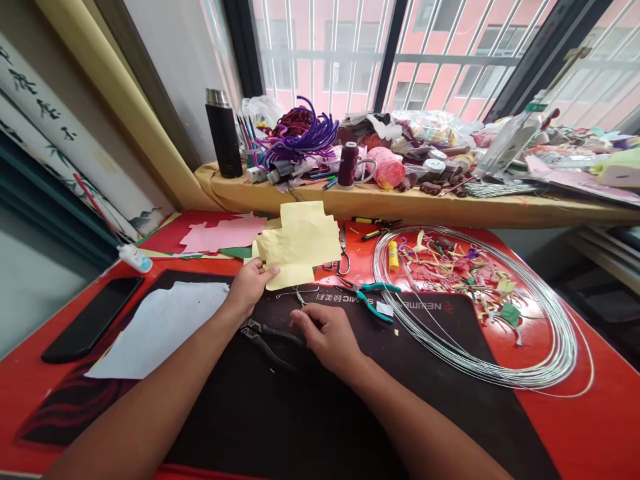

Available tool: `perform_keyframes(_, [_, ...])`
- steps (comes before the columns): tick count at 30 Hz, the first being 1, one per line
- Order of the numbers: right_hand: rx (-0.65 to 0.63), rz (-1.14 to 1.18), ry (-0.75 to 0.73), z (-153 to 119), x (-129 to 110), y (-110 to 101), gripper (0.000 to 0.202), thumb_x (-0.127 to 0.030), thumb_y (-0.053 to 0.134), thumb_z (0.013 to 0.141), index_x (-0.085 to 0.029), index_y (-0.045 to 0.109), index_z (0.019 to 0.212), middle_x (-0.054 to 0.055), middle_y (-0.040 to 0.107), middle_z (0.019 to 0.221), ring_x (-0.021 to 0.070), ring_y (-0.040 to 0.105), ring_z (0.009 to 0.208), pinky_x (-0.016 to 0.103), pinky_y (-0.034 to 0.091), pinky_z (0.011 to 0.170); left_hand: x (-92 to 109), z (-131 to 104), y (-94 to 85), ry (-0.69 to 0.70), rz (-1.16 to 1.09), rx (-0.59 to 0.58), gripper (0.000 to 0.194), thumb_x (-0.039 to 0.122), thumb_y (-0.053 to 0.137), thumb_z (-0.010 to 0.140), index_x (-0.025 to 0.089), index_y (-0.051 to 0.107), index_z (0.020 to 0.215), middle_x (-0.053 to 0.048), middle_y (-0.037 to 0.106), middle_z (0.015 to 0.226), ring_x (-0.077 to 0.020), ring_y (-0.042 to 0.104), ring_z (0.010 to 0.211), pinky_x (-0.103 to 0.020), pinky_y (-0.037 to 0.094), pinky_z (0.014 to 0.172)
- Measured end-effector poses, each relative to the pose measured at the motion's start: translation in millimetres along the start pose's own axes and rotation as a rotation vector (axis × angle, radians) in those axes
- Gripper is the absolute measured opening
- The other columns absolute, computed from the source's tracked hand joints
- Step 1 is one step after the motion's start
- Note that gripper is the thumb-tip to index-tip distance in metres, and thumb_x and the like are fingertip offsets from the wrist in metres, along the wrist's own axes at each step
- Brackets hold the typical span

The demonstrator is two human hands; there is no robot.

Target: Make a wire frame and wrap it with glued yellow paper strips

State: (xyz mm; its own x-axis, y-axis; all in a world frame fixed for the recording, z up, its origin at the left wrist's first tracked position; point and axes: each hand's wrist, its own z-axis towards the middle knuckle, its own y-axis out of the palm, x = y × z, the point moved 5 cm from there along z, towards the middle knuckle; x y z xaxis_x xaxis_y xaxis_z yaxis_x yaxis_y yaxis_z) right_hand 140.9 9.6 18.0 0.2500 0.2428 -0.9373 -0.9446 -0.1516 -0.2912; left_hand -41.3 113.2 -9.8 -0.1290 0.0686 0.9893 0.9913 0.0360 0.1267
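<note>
My left hand (250, 287) pinches the lower left edge of a yellow paper cutout (305, 240) with stepped edges, raised above the mat. My right hand (330, 333) is closed in front of it, with a short twisted silver wire (299, 296) rising from the fingertips; thin wire arms spread at its top. Just below and between the hands lie black-handled pliers (265, 337), partly hidden by my right hand. Teal-handled pliers (370, 300) lie open to the right, and scissors (343, 261) rest behind the paper.
A large wire coil (560, 353) surrounds paper scraps (465, 267) and a yellow glue stick (393, 256) on the right. At left are a phone (93, 319), white sheet (165, 327) and pink paper (225, 233). Behind, a cluttered ledge (300, 197) carries a black flask (223, 133).
</note>
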Motion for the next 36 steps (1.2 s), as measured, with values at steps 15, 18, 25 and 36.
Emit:
perform_keyframes(15, [-0.118,-0.135,-0.09,-8,-7,16,0.034,-0.037,0.057,0.101,-0.021,0.072,0.075,0.002,0.071,0.067,0.0152,0.062,0.06,0.025,0.041,0.061,-13,4,2.1,0.018,0.097,-0.079,0.053,0.05,0.089,0.069,0.017,0.07,0.105,-0.008,0.081,0.097,-0.0272,0.076,0.089,-0.037,0.059,0.082])
perform_keyframes(18, [-0.079,-0.146,-0.088,-7,-7,13,0.035,-0.037,0.056,0.102,-0.021,0.071,0.074,0.001,0.07,0.064,0.0145,0.06,0.057,0.025,0.04,0.059,-15,5,0.8,0.017,0.133,-0.078,0.05,0.049,0.09,0.068,0.018,0.069,0.101,-0.008,0.081,0.095,-0.0274,0.075,0.089,-0.036,0.059,0.079])
perform_keyframes(25, [-0.094,-0.165,-0.087,-7,-2,16,0.034,-0.036,0.057,0.102,-0.021,0.072,0.075,0.002,0.071,0.067,0.0149,0.062,0.059,0.025,0.04,0.059,-13,3,2.9,-0.017,0.094,-0.075,0.058,0.051,0.089,0.067,0.017,0.07,0.109,-0.007,0.08,0.09,-0.0271,0.076,0.085,-0.037,0.058,0.078])
perform_keyframes(36, [-0.098,-0.16,-0.093,-9,-2,18,0.033,-0.036,0.057,0.102,-0.021,0.072,0.076,0.002,0.072,0.068,0.0154,0.065,0.061,0.025,0.041,0.06,-9,1,9.2,-0.046,0.084,-0.077,0.059,0.051,0.091,0.062,0.017,0.071,0.106,-0.009,0.081,0.094,-0.0295,0.076,0.089,-0.04,0.06,0.082])
